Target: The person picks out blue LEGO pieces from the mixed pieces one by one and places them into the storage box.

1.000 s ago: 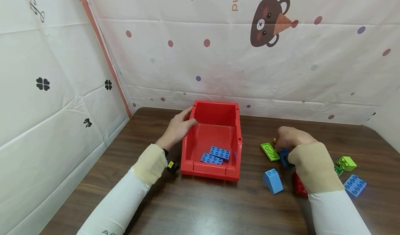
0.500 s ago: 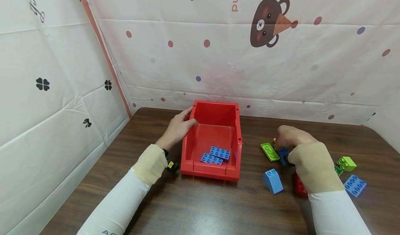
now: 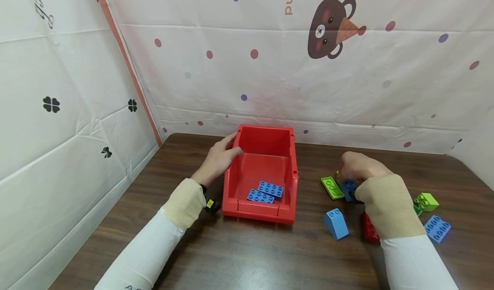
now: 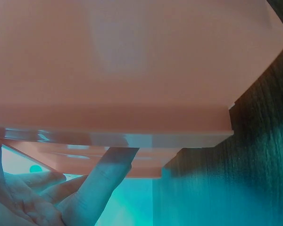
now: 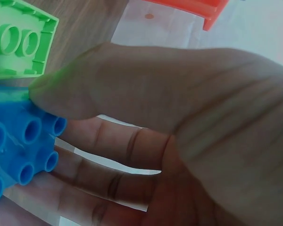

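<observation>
fingers clamped: left hand (image 3: 217, 159) on red bin (image 3: 257, 209) | right hand (image 3: 362, 168) on blue brick (image 5: 19, 141), right of bin | prob light, stiff, pinch the sides

Soft glare on the table (image 3: 252, 266); left wrist view seems hazy.

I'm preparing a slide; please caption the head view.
The left hand holds a red bin with two blue bricks inside while the right hand grips a darker blue brick.

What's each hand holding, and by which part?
The left hand grips the red bin by its left wall; the right hand pinches a blue block by one end.
</observation>
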{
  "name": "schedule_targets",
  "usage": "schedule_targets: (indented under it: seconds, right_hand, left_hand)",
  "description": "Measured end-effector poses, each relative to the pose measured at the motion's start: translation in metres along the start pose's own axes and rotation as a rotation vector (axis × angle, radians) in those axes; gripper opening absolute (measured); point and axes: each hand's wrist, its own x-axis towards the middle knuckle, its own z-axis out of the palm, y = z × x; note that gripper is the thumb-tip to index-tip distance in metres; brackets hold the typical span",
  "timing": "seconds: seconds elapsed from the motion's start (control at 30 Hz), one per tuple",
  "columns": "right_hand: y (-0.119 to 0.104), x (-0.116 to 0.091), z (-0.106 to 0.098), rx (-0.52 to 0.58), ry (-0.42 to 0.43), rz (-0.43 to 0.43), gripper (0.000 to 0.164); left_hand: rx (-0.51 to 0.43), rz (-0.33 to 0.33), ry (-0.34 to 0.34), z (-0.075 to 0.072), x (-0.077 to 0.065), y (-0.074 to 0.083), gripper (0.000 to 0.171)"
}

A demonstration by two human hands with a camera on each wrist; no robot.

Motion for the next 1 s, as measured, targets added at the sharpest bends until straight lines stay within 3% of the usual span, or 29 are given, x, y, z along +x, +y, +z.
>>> schedule_targets:
  seconds: [1.0]
  right_hand:
    - [-0.024, -0.016, -0.013, -0.004, 0.038, -0.093, 0.019]
  left_hand:
    - [-0.001, 0.003, 0.013, 0.001, -0.002, -0.001, 0.073]
